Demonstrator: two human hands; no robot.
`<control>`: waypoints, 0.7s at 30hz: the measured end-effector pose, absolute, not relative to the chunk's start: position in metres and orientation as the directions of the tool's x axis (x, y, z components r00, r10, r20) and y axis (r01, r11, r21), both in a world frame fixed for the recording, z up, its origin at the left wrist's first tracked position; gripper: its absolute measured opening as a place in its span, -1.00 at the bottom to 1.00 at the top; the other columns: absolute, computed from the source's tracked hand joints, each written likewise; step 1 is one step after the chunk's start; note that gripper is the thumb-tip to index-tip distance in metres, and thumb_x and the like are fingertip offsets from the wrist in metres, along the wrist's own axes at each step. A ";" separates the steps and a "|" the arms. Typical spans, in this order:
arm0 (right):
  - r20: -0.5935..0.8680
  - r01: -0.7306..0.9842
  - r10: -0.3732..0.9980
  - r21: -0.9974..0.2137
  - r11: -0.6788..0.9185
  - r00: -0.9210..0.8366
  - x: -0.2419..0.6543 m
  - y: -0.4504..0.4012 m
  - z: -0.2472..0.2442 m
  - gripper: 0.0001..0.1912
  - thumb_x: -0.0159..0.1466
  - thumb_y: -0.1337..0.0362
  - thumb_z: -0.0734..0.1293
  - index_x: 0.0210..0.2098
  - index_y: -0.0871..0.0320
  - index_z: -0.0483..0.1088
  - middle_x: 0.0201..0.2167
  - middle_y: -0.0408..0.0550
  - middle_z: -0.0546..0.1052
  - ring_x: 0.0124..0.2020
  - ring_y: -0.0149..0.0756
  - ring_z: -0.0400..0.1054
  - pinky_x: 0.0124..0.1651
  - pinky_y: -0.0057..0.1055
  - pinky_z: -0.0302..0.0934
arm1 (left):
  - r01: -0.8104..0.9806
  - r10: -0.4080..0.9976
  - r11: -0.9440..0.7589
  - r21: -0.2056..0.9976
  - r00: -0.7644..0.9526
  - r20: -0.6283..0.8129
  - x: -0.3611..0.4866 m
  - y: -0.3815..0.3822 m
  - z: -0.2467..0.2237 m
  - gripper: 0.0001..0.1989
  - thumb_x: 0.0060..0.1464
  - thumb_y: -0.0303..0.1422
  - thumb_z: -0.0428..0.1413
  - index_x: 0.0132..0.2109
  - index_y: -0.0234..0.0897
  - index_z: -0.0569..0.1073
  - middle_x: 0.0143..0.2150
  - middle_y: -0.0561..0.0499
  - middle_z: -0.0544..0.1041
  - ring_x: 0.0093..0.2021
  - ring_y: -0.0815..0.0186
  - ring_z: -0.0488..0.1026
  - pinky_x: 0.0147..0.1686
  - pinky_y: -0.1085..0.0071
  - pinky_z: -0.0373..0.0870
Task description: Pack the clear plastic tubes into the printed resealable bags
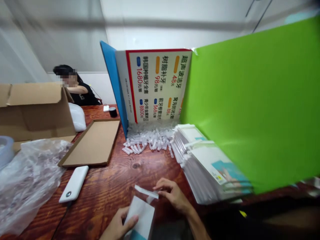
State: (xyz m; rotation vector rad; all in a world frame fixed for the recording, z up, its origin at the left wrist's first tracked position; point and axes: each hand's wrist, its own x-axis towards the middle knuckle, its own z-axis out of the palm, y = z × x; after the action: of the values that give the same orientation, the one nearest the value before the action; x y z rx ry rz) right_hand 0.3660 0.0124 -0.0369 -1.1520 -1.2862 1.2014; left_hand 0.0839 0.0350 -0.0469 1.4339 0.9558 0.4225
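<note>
My left hand [120, 224] is closed around a flat white packet [143, 213] with a blue patch at its lower end. Thumb on its front face, the hand tilts the packet over the table's near edge. Just above the packet's top, my right hand [172, 195] pinches one end of a narrow white strip [146, 191]. A small translucent piece hangs under the strip; whether it joins the packet I cannot tell. To the right of my right hand lies a stack of similar flat packets [215, 163] with white and blue fronts. Small clear plastic tubes [155, 140] lie heaped beyond my hands.
A green board [250, 100] and a printed price board [155, 83] stand up behind the tubes and stack. At left are a shallow cardboard tray [91, 143], a white power bank [74, 183] with cable, crumpled plastic [32, 180] and a carton [35, 113]. Another person [82, 91] sits across the table.
</note>
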 end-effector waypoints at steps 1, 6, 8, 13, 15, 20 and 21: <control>0.063 -0.014 0.997 -0.998 0.063 -0.053 0.364 0.003 -0.033 -0.81 0.21 0.17 0.46 -0.25 0.14 0.62 -0.26 -0.06 0.54 -0.25 -0.28 0.48 -0.24 -0.41 0.38 | 0.318 0.722 0.130 0.939 0.618 -0.309 0.085 0.033 -0.042 -0.30 0.07 0.15 0.15 0.04 -0.41 0.60 -0.06 -0.16 0.64 -0.04 -0.01 0.51 -0.05 0.33 0.41; 0.024 -0.101 0.999 -0.995 0.027 0.026 0.366 -0.031 -0.026 -0.77 0.19 0.14 0.48 -0.23 0.15 0.61 -0.30 -0.08 0.57 -0.26 -0.29 0.49 -0.21 -0.41 0.37 | 0.423 0.619 0.068 0.904 0.692 -0.371 0.095 0.018 -0.023 -0.34 0.12 0.15 0.10 -0.07 -0.44 0.60 -0.18 -0.11 0.62 -0.20 0.12 0.48 -0.21 0.42 0.40; -0.030 -0.136 1.000 -0.990 -0.029 0.004 0.362 -0.042 -0.032 -0.72 0.14 0.12 0.52 -0.23 0.15 0.57 -0.35 -0.11 0.58 -0.31 -0.28 0.50 -0.24 -0.40 0.37 | 0.416 0.609 0.069 0.907 0.702 -0.369 0.100 0.010 -0.020 -0.36 0.15 0.12 0.09 -0.08 -0.44 0.59 -0.19 -0.09 0.61 -0.23 0.17 0.46 -0.21 0.43 0.38; -0.059 -0.132 0.998 -0.989 -0.062 -0.033 0.341 -0.057 -0.045 -0.61 -0.03 0.03 0.60 -0.46 0.21 0.50 -0.56 -0.22 0.49 -0.51 -0.40 0.37 -0.41 -0.49 0.22 | 0.385 0.561 0.056 0.921 0.751 -0.348 0.105 -0.011 -0.020 -0.31 0.10 0.16 0.11 -0.06 -0.47 0.59 -0.17 -0.13 0.61 -0.20 0.13 0.46 -0.21 0.42 0.37; 0.003 -0.023 0.997 -1.000 0.002 -0.078 0.340 -0.060 -0.045 -0.60 -0.02 0.01 0.59 -0.52 0.21 0.50 -0.51 -0.19 0.49 -0.47 -0.41 0.35 -0.40 -0.50 0.20 | 0.404 0.549 0.043 0.914 0.755 -0.359 0.103 -0.017 -0.021 -0.29 0.06 0.18 0.13 -0.05 -0.46 0.60 -0.16 -0.13 0.62 -0.17 0.09 0.46 -0.17 0.40 0.37; 0.058 0.408 0.998 -0.911 0.060 -0.017 0.344 -0.081 -0.055 -0.91 0.24 0.30 0.39 -0.35 0.17 0.55 -0.32 -0.07 0.55 -0.24 -0.30 0.43 -0.16 -0.44 0.25 | 0.423 0.619 0.054 0.904 0.697 -0.363 0.087 -0.023 -0.032 -0.27 0.04 0.21 0.13 -0.05 -0.44 0.62 -0.12 -0.17 0.64 -0.08 -0.03 0.50 -0.06 0.30 0.40; 0.044 0.480 0.997 -0.875 0.069 -0.063 0.340 -0.088 -0.063 -0.94 0.20 0.37 0.39 -0.33 0.16 0.55 -0.31 -0.07 0.56 -0.23 -0.28 0.43 -0.15 -0.44 0.25 | 0.408 0.634 0.070 0.910 0.686 -0.356 0.084 -0.023 -0.037 -0.24 0.02 0.22 0.13 -0.04 -0.45 0.61 -0.11 -0.20 0.64 -0.06 -0.05 0.51 -0.04 0.28 0.41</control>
State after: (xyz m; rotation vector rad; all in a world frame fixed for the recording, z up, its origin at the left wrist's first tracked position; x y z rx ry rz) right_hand 0.3402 -0.0883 -0.0631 -1.4971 -1.6369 0.9215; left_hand 0.0839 -0.0226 -0.0373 1.5529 0.8860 0.2090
